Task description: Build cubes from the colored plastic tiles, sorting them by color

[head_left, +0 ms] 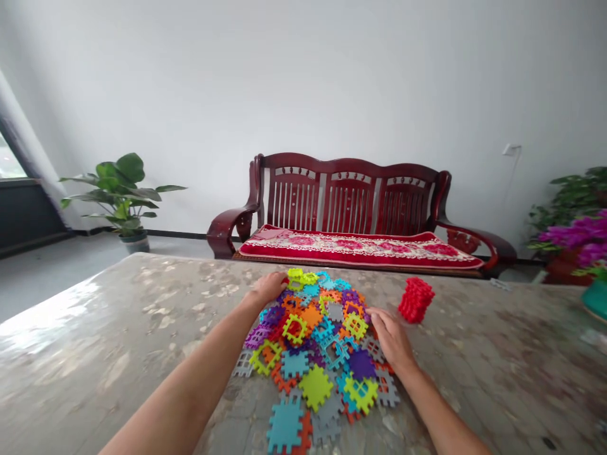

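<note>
A heap of interlocking plastic puzzle tiles [312,316] in orange, purple, lime, blue, grey and red lies on the table. Some tiles are solid squares, others have window-like cutouts. At the far left edge of the heap, my left hand [270,287] is closed with its fingertips on a red puzzle tile [285,280]. My right hand [391,335] rests along the right side of the heap, its fingers stretched toward the tiles and touching the edge. A stack of red puzzle tiles [416,300] stands upright to the right, beyond my right hand.
The table [156,322] has a patterned grey-brown cover. Behind it stands a dark red wooden bench [348,196] with a red floral cushion [355,245]. A potted plant [126,196] is at the left, purple flowers [581,237] in a teal pot [596,298] at the right.
</note>
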